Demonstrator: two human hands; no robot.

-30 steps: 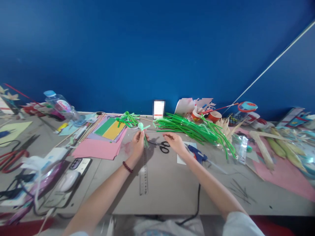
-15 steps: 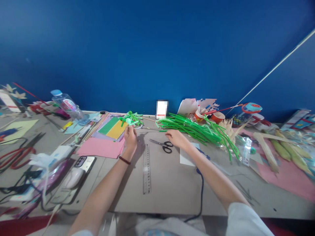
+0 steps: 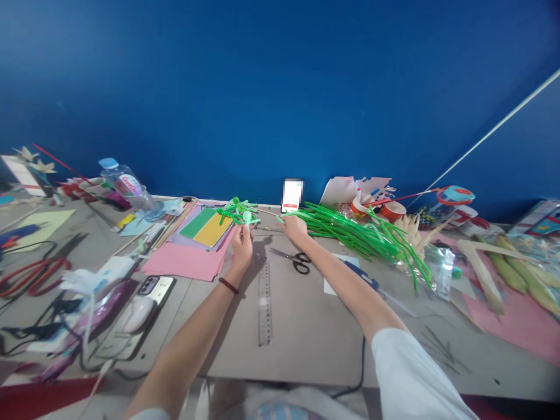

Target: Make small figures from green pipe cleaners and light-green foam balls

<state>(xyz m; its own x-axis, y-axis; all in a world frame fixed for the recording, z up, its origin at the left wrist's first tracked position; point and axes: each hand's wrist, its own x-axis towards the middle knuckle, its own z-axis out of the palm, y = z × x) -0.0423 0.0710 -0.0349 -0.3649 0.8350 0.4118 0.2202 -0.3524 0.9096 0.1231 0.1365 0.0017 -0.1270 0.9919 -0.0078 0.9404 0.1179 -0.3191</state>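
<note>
My left hand pinches a light green pipe-cleaner piece with a round head, held up in front of a tangle of green pipe cleaners. My right hand reaches to the left end of a long bundle of green pipe cleaners. Its fingers are closed at a light green pipe cleaner, whose tip pokes out beside them; the rest is hidden. Black-handled scissors lie just below the right wrist. Between my forearms lies a clear ruler.
Pink paper and green and yellow sheets lie left. A phone leans against the blue wall. Right are paper cups, a blue glue gun with its cord and corn husks. A bottle stands back left.
My right hand has moved left and slightly away from me, from above the scissors to the light green pipe cleaner. My left hand keeps its piece. The view has shifted slightly.
</note>
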